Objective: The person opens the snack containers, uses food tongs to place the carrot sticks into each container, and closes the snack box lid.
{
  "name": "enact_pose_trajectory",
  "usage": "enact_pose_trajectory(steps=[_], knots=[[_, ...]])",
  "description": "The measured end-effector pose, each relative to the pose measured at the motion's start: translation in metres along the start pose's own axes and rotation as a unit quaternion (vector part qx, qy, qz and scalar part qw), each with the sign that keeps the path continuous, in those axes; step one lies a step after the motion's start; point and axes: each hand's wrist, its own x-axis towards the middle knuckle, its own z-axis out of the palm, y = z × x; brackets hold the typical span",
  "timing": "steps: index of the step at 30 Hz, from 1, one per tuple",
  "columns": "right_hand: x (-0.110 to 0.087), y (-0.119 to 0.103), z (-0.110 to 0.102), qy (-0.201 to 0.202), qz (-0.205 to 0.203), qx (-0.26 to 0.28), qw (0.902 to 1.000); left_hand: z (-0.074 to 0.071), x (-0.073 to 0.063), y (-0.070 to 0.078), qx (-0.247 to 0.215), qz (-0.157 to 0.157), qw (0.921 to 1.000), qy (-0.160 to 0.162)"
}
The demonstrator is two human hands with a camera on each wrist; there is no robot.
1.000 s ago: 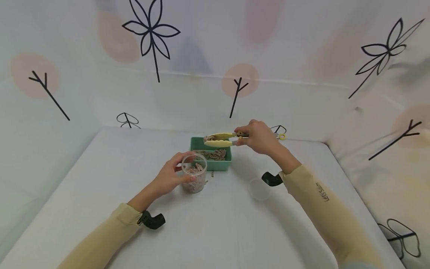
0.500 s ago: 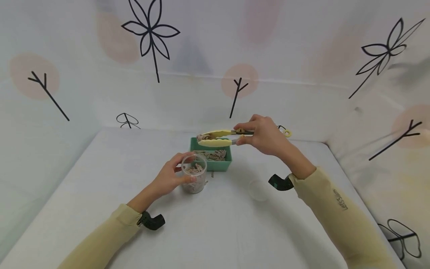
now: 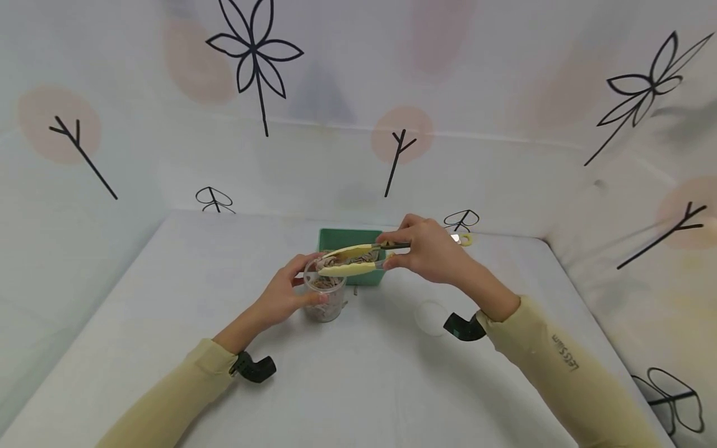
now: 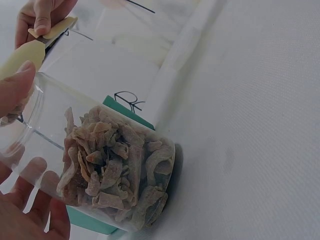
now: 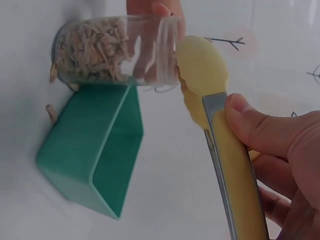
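My left hand [image 3: 282, 292] grips a clear jar [image 3: 330, 308] around its upper part, and the jar stands upright on the table. Brown-grey dried strips [image 4: 115, 165] fill it to roughly two thirds. My right hand [image 3: 428, 249] pinches a pair of yellow-headed tongs [image 5: 235, 170] with thumb and fingers. The tongs' heads [image 3: 347, 270] are right over the jar's mouth, with some strips between them. Just behind the jar sits a green rectangular box [image 3: 353, 236], with more strips in it, partly hidden by the tongs.
A clear round lid [image 3: 431, 318] lies on the white tabletop [image 3: 347, 386], right of the jar. A few loose strips [image 5: 51, 114] lie beside the box and jar. Behind the table hangs a white patterned cloth [image 3: 313, 168].
My right hand has brought the tongs with strips from above the green box, first left and up, then down toward me over the jar's mouth. My left hand and the jar have stayed put.
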Motion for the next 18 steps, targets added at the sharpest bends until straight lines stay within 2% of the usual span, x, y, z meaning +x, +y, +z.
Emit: enact_pose_trajectory(steps=[6,18], knots=[[0.0011,-0.0010,0.0030,-0.007,-0.004,0.005,1.0000,0.0002,-0.0002,0.0028,-0.005,0.001,1.0000,-0.002],[0.0019,0.0001,0.0035,-0.014,0.004,0.014,0.9998,-0.0005,-0.0003,-0.0013,0.004,0.007,1.0000,-0.003]])
